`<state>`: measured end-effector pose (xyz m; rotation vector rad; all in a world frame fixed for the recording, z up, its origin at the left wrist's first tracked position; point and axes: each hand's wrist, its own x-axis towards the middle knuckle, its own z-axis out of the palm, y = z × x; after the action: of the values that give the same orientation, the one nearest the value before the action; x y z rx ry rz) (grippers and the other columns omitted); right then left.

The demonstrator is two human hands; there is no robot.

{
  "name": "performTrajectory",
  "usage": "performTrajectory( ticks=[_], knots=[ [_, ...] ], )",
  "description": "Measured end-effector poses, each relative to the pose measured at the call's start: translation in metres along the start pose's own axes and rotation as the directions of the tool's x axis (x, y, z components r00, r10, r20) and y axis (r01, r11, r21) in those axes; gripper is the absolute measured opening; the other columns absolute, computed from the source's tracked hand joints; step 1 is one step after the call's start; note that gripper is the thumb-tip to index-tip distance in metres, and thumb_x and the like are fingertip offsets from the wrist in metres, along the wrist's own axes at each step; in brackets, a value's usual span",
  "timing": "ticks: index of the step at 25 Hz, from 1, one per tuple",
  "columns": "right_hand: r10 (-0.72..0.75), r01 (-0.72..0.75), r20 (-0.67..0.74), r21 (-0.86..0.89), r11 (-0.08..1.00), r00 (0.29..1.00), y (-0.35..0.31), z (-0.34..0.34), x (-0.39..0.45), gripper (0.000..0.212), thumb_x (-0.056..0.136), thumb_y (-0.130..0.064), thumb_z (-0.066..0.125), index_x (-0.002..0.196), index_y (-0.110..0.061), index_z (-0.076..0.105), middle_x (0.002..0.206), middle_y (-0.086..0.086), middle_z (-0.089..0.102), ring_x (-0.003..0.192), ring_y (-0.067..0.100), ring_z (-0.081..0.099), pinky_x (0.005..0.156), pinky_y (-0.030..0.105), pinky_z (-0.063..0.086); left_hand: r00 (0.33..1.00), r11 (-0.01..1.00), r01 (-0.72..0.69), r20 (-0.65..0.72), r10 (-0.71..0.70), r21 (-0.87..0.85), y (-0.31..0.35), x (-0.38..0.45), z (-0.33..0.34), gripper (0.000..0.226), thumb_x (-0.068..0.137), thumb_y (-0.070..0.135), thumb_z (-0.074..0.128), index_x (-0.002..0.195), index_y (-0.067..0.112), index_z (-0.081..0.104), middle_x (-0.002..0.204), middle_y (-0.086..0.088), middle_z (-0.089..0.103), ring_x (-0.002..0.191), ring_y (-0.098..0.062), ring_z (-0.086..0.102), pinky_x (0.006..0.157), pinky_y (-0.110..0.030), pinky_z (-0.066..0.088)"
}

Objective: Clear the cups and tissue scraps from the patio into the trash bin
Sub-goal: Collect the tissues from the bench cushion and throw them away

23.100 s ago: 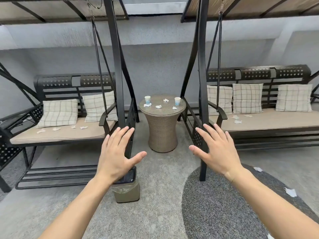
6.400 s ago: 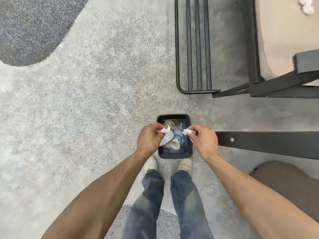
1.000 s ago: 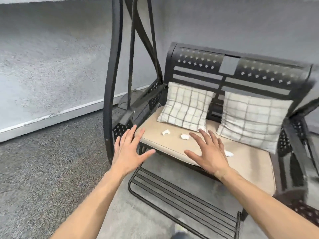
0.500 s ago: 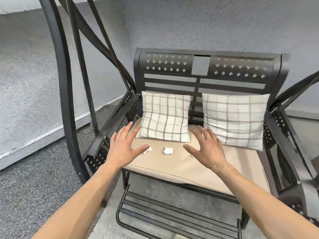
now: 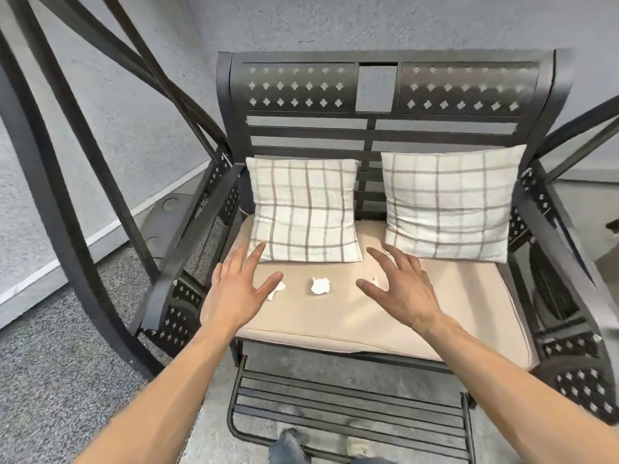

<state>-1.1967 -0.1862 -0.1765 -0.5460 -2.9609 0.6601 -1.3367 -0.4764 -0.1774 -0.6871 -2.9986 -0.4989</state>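
Three white tissue scraps lie on the beige seat cushion of a black metal swing bench. The left scrap is partly hidden behind the thumb of my left hand. The middle scrap lies in the open between both hands. Only a sliver of the right scrap shows beside my right hand. Both hands hover just over the cushion with fingers spread and hold nothing. The trash bin and the cups are out of view.
Two checked pillows lean against the slatted backrest behind the scraps. Black armrests and swing frame bars flank the seat. A metal footrest lies below, near my feet. A grey wall stands behind.
I have stepped closer to the bench and look more squarely down on the seat. Both open hands have come lower and nearer to the scraps, the left thumb now over the left scrap.
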Motion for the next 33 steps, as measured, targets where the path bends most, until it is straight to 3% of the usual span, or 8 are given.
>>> performTrajectory(
  ticks=[6, 12, 20, 25, 29, 33],
  knots=[
    [0.080, -0.080, 0.044, -0.005, 0.997, 0.996, -0.023, 0.048, 0.029, 0.067, 0.083, -0.069, 0.046, 0.143, -0.044, 0.030, 0.155, -0.007, 0.025, 0.137, 0.024, 0.023, 0.105, 0.047, 0.033, 0.991, 0.996, -0.053, 0.118, 0.061, -0.070, -0.041, 0.025, 0.036, 0.068, 0.089, 0.067, 0.041, 0.148, 0.039, 0.026, 0.158, 0.001, 0.022, 0.143, -0.020, 0.023, 0.117, -0.048, 0.016],
    [0.173, -0.175, 0.096, 0.010, 0.985, 0.980, -0.022, 0.134, 0.062, 0.066, 0.084, -0.067, 0.048, 0.142, -0.041, 0.033, 0.153, -0.006, 0.031, 0.134, 0.025, 0.029, 0.105, 0.046, 0.035, 0.980, 0.999, -0.049, 0.196, 0.045, 0.015, -0.093, 0.039, 0.105, 0.066, 0.089, 0.065, 0.043, 0.147, 0.036, 0.029, 0.152, 0.002, 0.034, 0.139, -0.020, 0.032, 0.115, -0.045, 0.019],
    [0.117, -0.104, 0.252, -0.066, 0.992, 0.961, 0.020, 0.261, 0.114, 0.072, 0.079, -0.059, 0.063, 0.142, -0.036, 0.036, 0.148, -0.002, 0.035, 0.122, 0.028, 0.042, 0.095, 0.043, 0.044, 0.922, 0.994, -0.061, 0.385, 0.024, 0.085, -0.154, 0.090, 0.242, 0.066, 0.087, 0.059, 0.052, 0.146, 0.039, 0.028, 0.150, 0.003, 0.033, 0.131, -0.023, 0.040, 0.102, -0.045, 0.030],
    [0.066, -0.048, 0.376, -0.057, 0.997, 0.924, 0.032, 0.322, 0.149, 0.065, 0.086, -0.042, 0.064, 0.143, -0.040, 0.034, 0.147, 0.000, 0.032, 0.122, 0.027, 0.045, 0.087, 0.039, 0.046, 0.820, 0.998, -0.055, 0.569, 0.058, -0.022, -0.172, 0.114, 0.294, 0.066, 0.084, 0.026, 0.060, 0.143, 0.040, 0.034, 0.153, 0.009, 0.022, 0.130, -0.025, 0.038, 0.100, -0.041, 0.041],
    [0.106, -0.095, 0.471, -0.048, 0.994, 0.876, 0.036, 0.346, 0.166, 0.055, 0.090, -0.041, 0.058, 0.140, -0.047, 0.036, 0.136, -0.002, 0.041, 0.114, 0.022, 0.053, 0.083, 0.034, 0.043, 0.771, 0.981, -0.176, 0.609, 0.186, -0.077, -0.179, 0.130, 0.308, 0.057, 0.083, 0.010, 0.053, 0.135, 0.034, 0.049, 0.142, 0.011, 0.037, 0.121, -0.020, 0.047, 0.088, -0.036, 0.046],
    [0.134, -0.112, 0.451, -0.076, 0.991, 0.883, 0.041, 0.353, 0.167, 0.040, 0.093, -0.030, 0.055, 0.133, -0.034, 0.050, 0.131, -0.001, 0.048, 0.111, 0.025, 0.056, 0.083, 0.034, 0.047, 0.761, 0.985, -0.150, 0.626, 0.169, -0.084, -0.182, 0.139, 0.315, 0.046, 0.086, 0.005, 0.053, 0.127, 0.027, 0.057, 0.127, 0.009, 0.049, 0.106, -0.021, 0.055, 0.083, -0.032, 0.046]
  ],
)
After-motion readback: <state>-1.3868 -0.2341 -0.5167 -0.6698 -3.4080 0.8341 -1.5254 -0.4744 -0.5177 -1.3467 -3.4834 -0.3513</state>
